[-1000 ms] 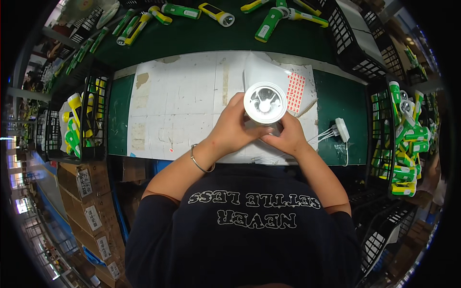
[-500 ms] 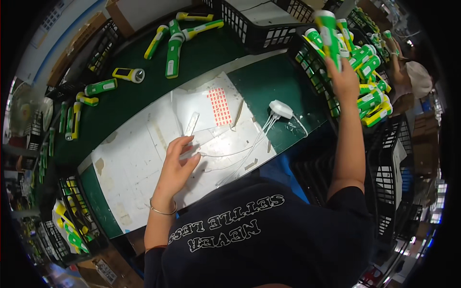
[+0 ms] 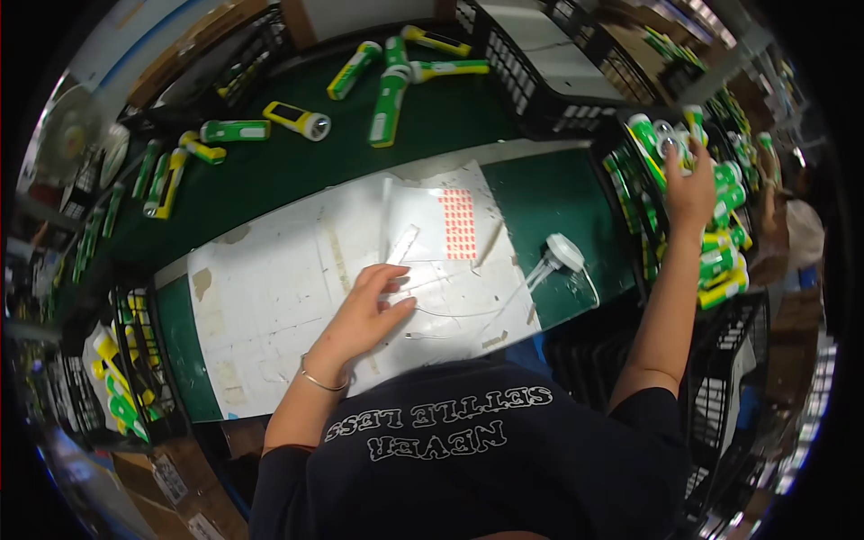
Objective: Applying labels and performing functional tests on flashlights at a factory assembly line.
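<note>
Right hand (image 3: 690, 195) lowered to flashlights (image 3: 720, 262) inside crate (image 3: 635, 216), grip unclear to us; left hand (image 3: 362, 317) well left of crate, fingers parted; step, we judge: placing or picking; next move calls for finger clearance.

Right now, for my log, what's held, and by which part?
The left hand holds nothing visible; the right hand is at the flashlights, but whether it holds one is unclear.
</note>
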A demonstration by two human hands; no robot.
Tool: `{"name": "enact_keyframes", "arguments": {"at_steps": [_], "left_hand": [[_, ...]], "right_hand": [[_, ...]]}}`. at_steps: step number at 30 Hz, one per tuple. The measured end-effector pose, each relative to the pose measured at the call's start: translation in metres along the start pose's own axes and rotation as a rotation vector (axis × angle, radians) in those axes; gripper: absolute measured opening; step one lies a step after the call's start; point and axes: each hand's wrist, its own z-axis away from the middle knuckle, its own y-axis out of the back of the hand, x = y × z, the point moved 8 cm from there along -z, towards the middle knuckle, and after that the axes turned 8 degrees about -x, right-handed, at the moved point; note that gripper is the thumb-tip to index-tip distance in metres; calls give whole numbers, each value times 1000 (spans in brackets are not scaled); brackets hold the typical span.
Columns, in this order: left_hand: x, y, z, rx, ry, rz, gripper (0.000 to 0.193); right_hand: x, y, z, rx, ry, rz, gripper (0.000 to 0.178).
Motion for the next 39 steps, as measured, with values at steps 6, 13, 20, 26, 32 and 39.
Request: {"name": "enact_keyframes", "arguments": {"at_steps": [6, 13, 20, 26, 32, 39], "left_hand": [[11, 10, 6, 42, -14, -19, 44], [0, 29, 23, 143, 35, -18, 42], [-12, 48, -26, 220, -95, 867, 55], [20, 25, -60, 63, -121, 1354, 49], [-2, 2, -44, 102, -41, 1189, 40], [-4, -7, -32, 127, -28, 1201, 41]], "right_hand": [[-262, -188, 79, -731, 480, -196, 58], [-346, -280, 106, -1015, 484, -172, 47], [-301, -172, 126, -1089, 187, -1349, 28], [-279, -56, 218, -1057, 634, -989, 37], [-248, -46, 231, -1110, 533, -1142, 58], [-211, -66, 244, -1228, 174, -1171, 27]]}}
